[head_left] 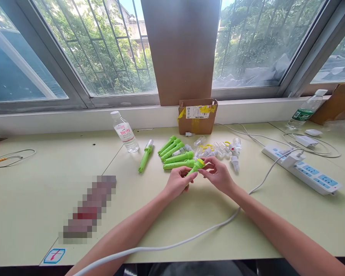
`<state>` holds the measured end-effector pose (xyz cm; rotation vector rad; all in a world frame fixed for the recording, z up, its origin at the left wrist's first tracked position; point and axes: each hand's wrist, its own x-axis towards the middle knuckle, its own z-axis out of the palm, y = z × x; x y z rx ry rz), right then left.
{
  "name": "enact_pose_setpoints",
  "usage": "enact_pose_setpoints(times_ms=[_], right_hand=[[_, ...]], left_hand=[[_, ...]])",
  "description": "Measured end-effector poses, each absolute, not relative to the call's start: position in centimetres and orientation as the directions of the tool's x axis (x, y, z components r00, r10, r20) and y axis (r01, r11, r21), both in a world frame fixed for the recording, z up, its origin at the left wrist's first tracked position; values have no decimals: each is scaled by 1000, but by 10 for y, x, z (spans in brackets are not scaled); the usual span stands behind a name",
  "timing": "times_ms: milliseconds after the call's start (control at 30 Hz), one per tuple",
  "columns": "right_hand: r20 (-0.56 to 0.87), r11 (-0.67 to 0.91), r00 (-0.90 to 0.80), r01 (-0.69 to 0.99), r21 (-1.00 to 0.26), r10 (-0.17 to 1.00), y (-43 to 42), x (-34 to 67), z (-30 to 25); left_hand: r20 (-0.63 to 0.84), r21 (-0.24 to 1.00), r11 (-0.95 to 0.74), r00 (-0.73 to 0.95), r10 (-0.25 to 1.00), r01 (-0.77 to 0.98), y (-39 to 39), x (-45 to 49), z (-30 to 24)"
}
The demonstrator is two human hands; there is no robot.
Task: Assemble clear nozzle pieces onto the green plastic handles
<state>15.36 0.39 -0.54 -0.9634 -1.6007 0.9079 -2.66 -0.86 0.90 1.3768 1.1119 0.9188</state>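
Green plastic tube-shaped handle [193, 168] is held in front of the brown cardboard box [197, 117], the left hand [176, 183] wrapped round its lower end and the right hand [217, 174] pinching its yellow tip [200, 163]. This looks like a fitting step; seating the tip calls for a straight, aligned push. Between hands and box lie more green handles [176, 155] and clear plastic caps [224, 149]. What the box holds cannot be seen.

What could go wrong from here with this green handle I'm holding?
The yellow piece at the tip of the green handle, pinched by the right hand, may slip and roll among the clear caps. The white cable runs beside the right forearm; a snag might sweep the loose parts.
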Motion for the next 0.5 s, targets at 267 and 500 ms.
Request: enact_pose_setpoints(times_ms=[267, 500], right_hand=[[381, 408, -179, 147, -901, 907, 4, 153, -5], [424, 453, -176, 175, -874, 888, 1, 155, -4]], left_hand=[[-103, 994, 109, 322, 941, -2, -7, -31, 11], [-137, 985, 173, 474, 870, -31, -4, -37, 16]])
